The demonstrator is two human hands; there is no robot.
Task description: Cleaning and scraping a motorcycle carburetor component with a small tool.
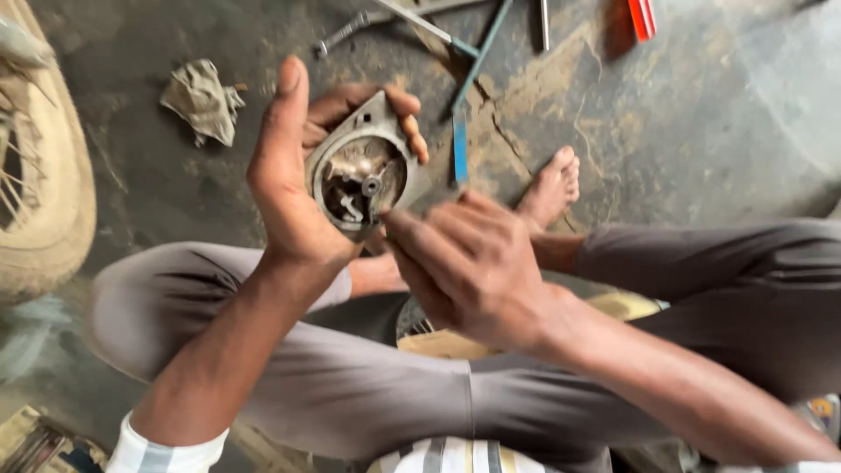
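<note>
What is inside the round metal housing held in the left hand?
Inside the round metal housing, cupped by the left hand, sit a small central shaft and pale metal pieces. The right hand covers its lower edge.

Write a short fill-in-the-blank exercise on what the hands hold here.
1. The round grey metal housing is held in the ___ hand.
2. The right hand touches the housing's ___ edge.
3. A crumpled rag lies on the ___.

Missing words: left; lower; floor
</note>
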